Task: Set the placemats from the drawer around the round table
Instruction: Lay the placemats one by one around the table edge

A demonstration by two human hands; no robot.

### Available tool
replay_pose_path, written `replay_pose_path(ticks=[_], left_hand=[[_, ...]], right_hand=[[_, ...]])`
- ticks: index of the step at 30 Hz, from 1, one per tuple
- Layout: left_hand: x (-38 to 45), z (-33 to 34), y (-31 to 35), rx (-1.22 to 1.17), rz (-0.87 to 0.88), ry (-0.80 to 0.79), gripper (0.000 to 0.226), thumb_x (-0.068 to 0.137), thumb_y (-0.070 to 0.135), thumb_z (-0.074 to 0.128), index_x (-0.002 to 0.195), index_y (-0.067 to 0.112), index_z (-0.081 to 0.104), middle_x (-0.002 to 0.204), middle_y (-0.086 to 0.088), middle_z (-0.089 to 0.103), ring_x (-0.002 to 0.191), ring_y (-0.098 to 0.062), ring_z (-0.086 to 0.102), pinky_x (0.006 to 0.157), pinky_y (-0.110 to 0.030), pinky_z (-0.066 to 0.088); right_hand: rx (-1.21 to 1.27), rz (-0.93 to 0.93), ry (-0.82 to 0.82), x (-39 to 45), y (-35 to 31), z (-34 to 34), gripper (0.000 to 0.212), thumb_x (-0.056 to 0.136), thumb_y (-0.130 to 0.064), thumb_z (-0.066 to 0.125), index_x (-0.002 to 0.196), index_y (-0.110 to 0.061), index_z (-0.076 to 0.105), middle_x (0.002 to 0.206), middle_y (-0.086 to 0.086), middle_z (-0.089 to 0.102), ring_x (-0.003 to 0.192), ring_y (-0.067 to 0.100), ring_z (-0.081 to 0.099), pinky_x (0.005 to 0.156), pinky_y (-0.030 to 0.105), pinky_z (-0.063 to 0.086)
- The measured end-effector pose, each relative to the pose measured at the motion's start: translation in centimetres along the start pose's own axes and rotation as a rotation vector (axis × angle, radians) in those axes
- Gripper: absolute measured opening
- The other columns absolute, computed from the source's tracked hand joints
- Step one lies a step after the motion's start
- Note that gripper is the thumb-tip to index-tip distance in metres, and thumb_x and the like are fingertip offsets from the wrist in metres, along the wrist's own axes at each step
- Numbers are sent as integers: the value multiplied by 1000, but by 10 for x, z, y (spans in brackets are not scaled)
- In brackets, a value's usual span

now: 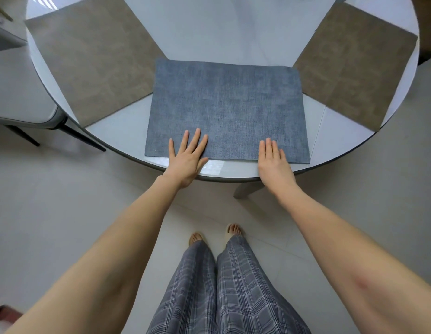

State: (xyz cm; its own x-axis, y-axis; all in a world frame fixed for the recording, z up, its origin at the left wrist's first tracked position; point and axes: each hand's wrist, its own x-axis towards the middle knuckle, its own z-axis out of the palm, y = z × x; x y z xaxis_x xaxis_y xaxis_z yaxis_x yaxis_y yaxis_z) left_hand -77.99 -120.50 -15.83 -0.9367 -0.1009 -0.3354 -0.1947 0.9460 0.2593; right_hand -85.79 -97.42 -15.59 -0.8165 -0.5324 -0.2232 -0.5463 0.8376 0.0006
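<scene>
Pale chair (19,92) with dark legs stands at left, seat tucked near the worktop edge. Light tiled floor (65,201) below. Plaid trousers (224,285); sandalled feet (196,238).

One view only, from a head-worn camera looking forward and steeply down, wide-angle, so straight edges bow near the frame borders. It sits above a standing person: plaid trousers (224,290) and feet run down to 6 o'clock, both forearms reach up from the lower corners. The near rim of the round table (233,175) curves across mid-frame, close below, and the tabletop fills the frame toward 12 o'clock, cut off by the top edge. A chair (24,92) sits at 9 o'clock. No second view shares anything.
</scene>
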Motion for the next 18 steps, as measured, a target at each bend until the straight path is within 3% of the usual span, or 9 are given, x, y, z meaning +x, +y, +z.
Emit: replay_pose_path(ticks=[2, 4, 7, 11, 13, 15, 16, 18], left_hand=[[-1, 0, 2, 4, -5, 2, 59, 103, 43, 23, 154, 26, -3, 161, 4, -13, 148, -25, -16, 114, -57, -12], [-1, 1, 2, 17, -7, 8, 59, 103, 43, 23, 154, 25, -2, 161, 4, -11, 148, -25, -14, 114, -58, -10], [-1, 3, 1, 18, 0, 14, 60, 103, 43, 24, 154, 26, -1, 162, 3, -11, 148, -25, -13, 114, -59, -9], [-3, 0, 2, 12, 6, 9, 60, 102, 45, 25, 155, 25, 2, 162, 3, -8, 149, -25, -11, 115, -58, -7], [-3, -6, 3, -3, 9, 54, 57, 102, 44, 28, 153, 23, 17, 162, 2, 8, 149, -26, 6, 116, -56, -1], [3, -19, 0, -37, 15, 205, 44, 102, 37, 34, 142, 20, 41, 148, -1, 44, 132, -28, 40, 115, -50, 16], [9, -26, -4, -51, 18, 293, 38, 102, 32, 36, 135, 19, 50, 133, -3, 58, 118, -29, 50, 111, -46, 24], [28, -35, -14, -87, 24, 423, 36, 100, 27, 40, 128, 15, 58, 114, -7, 69, 104, -32, 56, 104, -42, 32]], right_hand=[[-10, 9, 28, 1, 2, 6, 56, 89, 3, 6, 143, 16, 17, 148, 36, 22, 138, 46, 28, 111, 54, 32], [-13, 3, -18, -1, 5, 5, 52, 94, 5, 11, 145, 14, 9, 151, 35, 14, 142, 45, 20, 115, 52, 26], [-73, -6, -39, -4, 2, -2, 55, 92, 2, 1, 145, 13, 8, 152, 33, 13, 143, 43, 18, 115, 51, 25], [-111, 8, -177, -6, 2, -13, 54, 100, -5, 22, 148, 6, 2, 157, 26, 5, 147, 35, 8, 119, 44, 18], [-33, 37, -78, -4, -1, -19, 54, 97, -20, 21, 146, 5, 24, 152, 25, 27, 140, 35, 29, 113, 44, 29], [31, 48, 53, 6, -12, -25, 56, 92, -27, 21, 130, 1, 50, 136, 19, 52, 118, 34, 53, 99, 45, 40], [62, 36, 130, 15, -18, -27, 51, 92, -27, 26, 125, -1, 55, 133, 17, 56, 112, 33, 56, 95, 44, 40], [124, 4, 174, 41, -34, -31, 45, 95, -24, 37, 131, -2, 51, 142, 18, 47, 123, 33, 50, 102, 46, 35]])
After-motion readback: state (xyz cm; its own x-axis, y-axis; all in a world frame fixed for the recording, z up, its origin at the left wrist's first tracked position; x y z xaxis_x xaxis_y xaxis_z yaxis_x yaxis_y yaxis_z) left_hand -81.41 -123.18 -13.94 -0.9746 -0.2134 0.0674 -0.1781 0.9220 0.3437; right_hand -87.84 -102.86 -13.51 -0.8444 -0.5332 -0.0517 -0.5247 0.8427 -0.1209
